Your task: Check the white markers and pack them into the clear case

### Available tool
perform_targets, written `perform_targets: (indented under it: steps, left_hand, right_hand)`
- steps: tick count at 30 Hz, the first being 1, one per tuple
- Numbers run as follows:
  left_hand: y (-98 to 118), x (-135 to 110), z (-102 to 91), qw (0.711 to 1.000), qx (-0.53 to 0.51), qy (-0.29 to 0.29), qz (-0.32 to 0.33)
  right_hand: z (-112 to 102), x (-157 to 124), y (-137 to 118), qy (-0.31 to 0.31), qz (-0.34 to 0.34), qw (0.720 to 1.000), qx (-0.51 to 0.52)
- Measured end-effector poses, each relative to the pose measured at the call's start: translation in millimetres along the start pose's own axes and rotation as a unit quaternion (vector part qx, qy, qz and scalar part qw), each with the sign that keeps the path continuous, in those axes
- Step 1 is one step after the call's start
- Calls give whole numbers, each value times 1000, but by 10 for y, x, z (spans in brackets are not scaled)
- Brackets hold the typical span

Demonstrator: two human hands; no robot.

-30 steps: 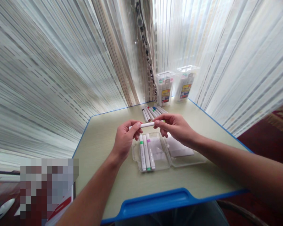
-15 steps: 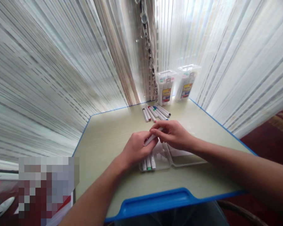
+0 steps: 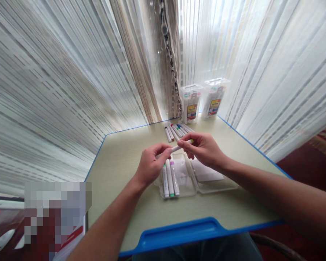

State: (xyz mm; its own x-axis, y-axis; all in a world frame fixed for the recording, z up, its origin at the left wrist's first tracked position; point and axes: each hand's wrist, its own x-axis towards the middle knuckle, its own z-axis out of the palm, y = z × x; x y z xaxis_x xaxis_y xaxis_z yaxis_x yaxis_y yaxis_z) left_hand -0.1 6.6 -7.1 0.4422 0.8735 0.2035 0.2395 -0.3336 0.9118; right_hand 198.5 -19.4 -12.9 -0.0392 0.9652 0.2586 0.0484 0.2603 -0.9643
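A white marker [image 3: 175, 148] with a yellow-green end spans both my hands above an open clear plastic case [image 3: 188, 188]. My left hand [image 3: 152, 161] is closed around one end of it. The fingers of my right hand [image 3: 203, 146] pinch the other end, where the yellow-green shows. Beneath my hands, three white markers [image 3: 170, 181] lie side by side in the left half of the case, with green and purple parts visible. A white paper insert [image 3: 208, 172] lies in the right half. My right hand partly covers the case.
A loose group of markers [image 3: 176, 131] lies farther back on the table [image 3: 119, 156]. Behind them stand two clear cases of markers, one on the left [image 3: 191, 105] and one on the right [image 3: 214, 101]. String curtains [image 3: 78, 72] hang along the table's back and sides.
My hands have moved apart along the marker, which now lies flatter and shows its yellow-green end. My left hand has shifted left, uncovering more of the markers in the case.
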Motion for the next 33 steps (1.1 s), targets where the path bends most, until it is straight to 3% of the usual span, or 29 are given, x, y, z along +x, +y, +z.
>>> perform_targets:
  steps: [8, 15, 24, 28, 33]
  left_hand:
    - [-10, 97, -130, 978, -171, 114, -19]
    - [-79, 137, -143, 961, -235, 139, -40]
    - [-59, 149, -141, 931, -327, 152, -64]
    - [-70, 149, -141, 926, -339, 156, -59]
    - [-110, 134, -115, 959, -240, 151, -16]
  right_hand:
    - [-12, 53, -4, 51, 31, 994, 96]
    - [-16, 61, 21, 51, 54, 984, 165]
    - [-36, 71, 8, 75, 53, 981, 172]
    - [-47, 68, 27, 80, 46, 982, 163]
    - [-76, 68, 41, 66, 39, 986, 145]
